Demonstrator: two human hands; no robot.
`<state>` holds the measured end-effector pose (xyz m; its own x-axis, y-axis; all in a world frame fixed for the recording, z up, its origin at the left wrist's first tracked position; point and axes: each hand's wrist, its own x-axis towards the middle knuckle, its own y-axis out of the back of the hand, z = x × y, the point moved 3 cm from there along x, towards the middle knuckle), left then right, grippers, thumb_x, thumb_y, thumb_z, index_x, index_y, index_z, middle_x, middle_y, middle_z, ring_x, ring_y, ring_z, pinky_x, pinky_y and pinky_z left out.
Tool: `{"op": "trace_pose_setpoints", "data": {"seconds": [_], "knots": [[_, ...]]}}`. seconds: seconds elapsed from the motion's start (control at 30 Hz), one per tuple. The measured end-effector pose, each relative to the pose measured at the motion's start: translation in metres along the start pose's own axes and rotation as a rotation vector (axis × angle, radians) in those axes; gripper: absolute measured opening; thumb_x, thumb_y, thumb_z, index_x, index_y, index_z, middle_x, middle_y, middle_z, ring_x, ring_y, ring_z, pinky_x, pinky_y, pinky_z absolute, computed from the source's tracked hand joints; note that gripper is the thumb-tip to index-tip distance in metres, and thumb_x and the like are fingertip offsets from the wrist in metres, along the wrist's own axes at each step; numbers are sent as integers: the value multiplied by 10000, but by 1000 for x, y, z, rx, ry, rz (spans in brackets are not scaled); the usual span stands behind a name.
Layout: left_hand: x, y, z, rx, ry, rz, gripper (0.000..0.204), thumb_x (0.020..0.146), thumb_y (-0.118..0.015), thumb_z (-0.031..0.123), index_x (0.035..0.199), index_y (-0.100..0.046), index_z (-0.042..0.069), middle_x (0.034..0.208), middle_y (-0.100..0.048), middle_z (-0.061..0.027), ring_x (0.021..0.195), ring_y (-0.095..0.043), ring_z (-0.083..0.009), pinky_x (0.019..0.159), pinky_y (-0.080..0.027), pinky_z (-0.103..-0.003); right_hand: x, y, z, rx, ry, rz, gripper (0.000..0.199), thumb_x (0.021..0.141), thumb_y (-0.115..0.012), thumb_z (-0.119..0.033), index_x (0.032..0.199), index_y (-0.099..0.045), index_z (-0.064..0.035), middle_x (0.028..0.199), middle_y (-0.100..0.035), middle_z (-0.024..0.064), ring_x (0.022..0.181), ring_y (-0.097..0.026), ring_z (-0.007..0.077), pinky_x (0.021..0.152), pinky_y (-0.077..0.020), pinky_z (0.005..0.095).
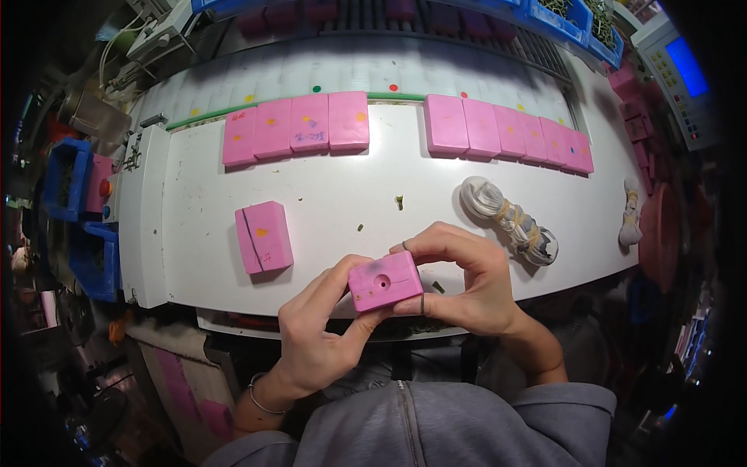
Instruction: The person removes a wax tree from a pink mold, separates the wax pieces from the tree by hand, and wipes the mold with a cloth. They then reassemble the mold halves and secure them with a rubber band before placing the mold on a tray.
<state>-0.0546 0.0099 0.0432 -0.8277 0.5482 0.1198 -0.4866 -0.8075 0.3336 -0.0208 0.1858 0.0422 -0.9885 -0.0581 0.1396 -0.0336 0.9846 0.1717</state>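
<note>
Between both hands I hold a small pink block point(393, 268) over the table's front edge. Its face toward me has a round recess with a dark hole in the middle and a thin line running to one side. My left hand point(323, 331) grips the block's left side with thumb and fingers. Around its right side curl the thumb and fingers of my right hand point(465, 272), which has a dark ring or band at a fingertip. Left of my hands, another pink block point(266, 237) with a dark band and an orange spot lies on the white table point(350, 187).
Two rows of pink blocks point(296, 128) point(506, 132) stand along the far side. A bundle of white cloth tied with string point(510, 219) lies to the right. Blue bins point(95, 261) stand at the left, and a device with a blue screen point(685, 66) is at the upper right.
</note>
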Motion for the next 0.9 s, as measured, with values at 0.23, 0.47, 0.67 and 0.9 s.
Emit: {"op": "trace_pose_setpoints", "data": {"seconds": [0.23,0.47,0.67,0.9], "knots": [[5,-4,6,127,-80,-52,430,706,-726,-12,1100,-555,-39,914,-632,-167,822,-652,-273,719,-502,-314,-2,8,0,-11,3,-10,425,621,-837,-80,991,-650,14,907,-642,94,886,-640,172,825,-514,287],[18,-11,8,144,-140,-74,441,688,-719,-31,1099,-561,-34,905,-635,-161,796,-647,-259,704,-500,-303,-1,24,-18,-226,-82,-124,429,687,-741,-25,1083,-581,16,994,-613,121,908,-636,232,826,-520,322],[36,-29,9,116,-140,-66,394,695,-703,-40,1068,-579,-35,908,-637,-160,794,-638,-258,715,-491,-298,-2,53,-22,-369,-53,-233,451,767,-663,-45,1187,-506,8,1070,-575,174,969,-584,334,803,-486,370],[31,-29,-22,38,4,224,293,696,-631,-94,977,-557,-60,882,-568,-78,828,-559,-147,741,-469,-258,-16,162,-4,-590,52,192,383,810,-659,-109,1153,-554,25,1038,-626,185,923,-626,290,807,-500,341]]}}
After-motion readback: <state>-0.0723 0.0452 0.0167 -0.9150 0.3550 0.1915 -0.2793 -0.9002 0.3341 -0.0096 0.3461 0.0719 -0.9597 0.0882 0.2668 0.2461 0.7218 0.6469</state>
